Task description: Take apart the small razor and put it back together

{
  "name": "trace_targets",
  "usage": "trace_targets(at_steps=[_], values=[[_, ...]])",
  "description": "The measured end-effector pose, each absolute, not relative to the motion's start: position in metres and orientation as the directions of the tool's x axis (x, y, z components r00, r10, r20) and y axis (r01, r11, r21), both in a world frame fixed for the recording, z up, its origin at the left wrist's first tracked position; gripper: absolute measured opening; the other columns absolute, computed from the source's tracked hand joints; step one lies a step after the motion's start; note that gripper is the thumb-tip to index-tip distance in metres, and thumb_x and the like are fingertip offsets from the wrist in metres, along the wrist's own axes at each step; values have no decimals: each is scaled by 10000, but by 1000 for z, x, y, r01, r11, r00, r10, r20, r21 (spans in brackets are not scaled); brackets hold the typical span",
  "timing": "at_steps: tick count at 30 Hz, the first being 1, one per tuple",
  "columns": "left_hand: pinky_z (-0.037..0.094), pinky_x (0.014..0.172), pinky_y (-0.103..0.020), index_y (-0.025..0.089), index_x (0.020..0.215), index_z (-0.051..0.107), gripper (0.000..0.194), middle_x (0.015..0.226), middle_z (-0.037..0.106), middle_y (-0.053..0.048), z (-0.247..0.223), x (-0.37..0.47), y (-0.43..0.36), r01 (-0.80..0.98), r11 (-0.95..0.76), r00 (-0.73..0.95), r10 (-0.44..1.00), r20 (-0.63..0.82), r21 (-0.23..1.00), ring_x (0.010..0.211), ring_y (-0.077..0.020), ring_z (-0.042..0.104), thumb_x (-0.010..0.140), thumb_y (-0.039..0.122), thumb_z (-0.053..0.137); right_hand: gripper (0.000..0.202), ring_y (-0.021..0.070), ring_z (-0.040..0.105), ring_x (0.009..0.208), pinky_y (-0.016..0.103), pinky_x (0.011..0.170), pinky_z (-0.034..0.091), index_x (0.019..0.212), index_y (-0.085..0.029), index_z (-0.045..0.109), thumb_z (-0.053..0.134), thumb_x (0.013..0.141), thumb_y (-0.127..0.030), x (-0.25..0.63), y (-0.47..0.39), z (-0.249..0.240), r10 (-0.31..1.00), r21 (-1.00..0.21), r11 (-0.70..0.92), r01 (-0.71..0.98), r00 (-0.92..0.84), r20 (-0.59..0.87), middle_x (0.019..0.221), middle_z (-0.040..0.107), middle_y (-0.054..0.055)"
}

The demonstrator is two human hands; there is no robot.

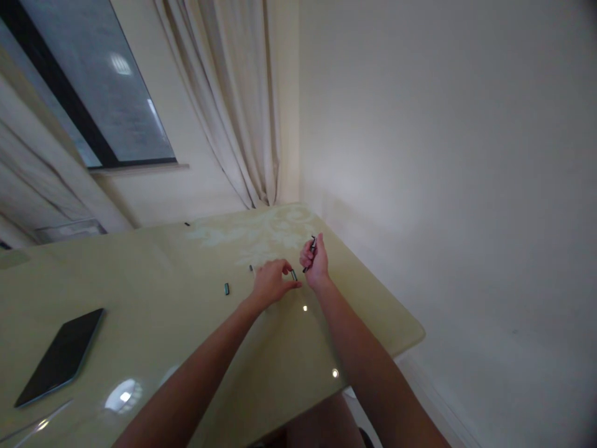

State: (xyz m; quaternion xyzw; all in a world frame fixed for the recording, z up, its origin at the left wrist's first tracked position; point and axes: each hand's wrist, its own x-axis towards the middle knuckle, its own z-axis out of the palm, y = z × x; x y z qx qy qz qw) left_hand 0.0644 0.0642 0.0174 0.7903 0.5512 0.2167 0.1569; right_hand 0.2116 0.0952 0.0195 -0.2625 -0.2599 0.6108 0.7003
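Note:
My left hand (271, 283) is just above the table, its thumb and index finger closed around a small dark cylinder with a pale band, battery-like in shape (293, 275). Close by on the right, my right hand (318, 261) is raised in a fist around a slim dark, shiny object (313, 244). Its hooked top sticks out above the fingers and its lower tip below them; the kind cannot be made out. Left of my left hand a short dark-green cylinder (226, 289) lies on the table, and a smaller dark piece (250, 268) lies near the knuckles.
The glossy yellowish table (186, 317) meets a white wall (448, 186) along its right side. A dark tablet (63, 354) lies at the left. One tiny dark piece (187, 224) is at the far edge, below the curtain (233, 93) and window (102, 74).

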Motion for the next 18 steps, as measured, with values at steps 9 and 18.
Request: trace_targets(at_steps=[9, 18], values=[[450, 709, -289, 173, 1091, 699, 363, 970, 778, -73, 1, 109, 104, 810, -147, 186, 982, -10, 568, 867, -217, 713, 793, 359, 791, 577, 74, 199, 357, 214, 354, 185, 630, -230, 420, 536, 895, -729, 232, 101, 14, 985, -660, 124, -741, 172, -8, 461, 251, -107], [380, 978, -447, 271, 1173, 722, 298, 1104, 752, -75, 8, -4, 55, 911, -208, 121, 960, 252, 355, 1134, -302, 631, 927, 404, 621, 517, 73, 224, 363, 215, 367, 196, 664, -223, 460, 522, 944, -653, 221, 95, 12, 992, -633, 5, -774, 82, -93, 481, 274, -104]])
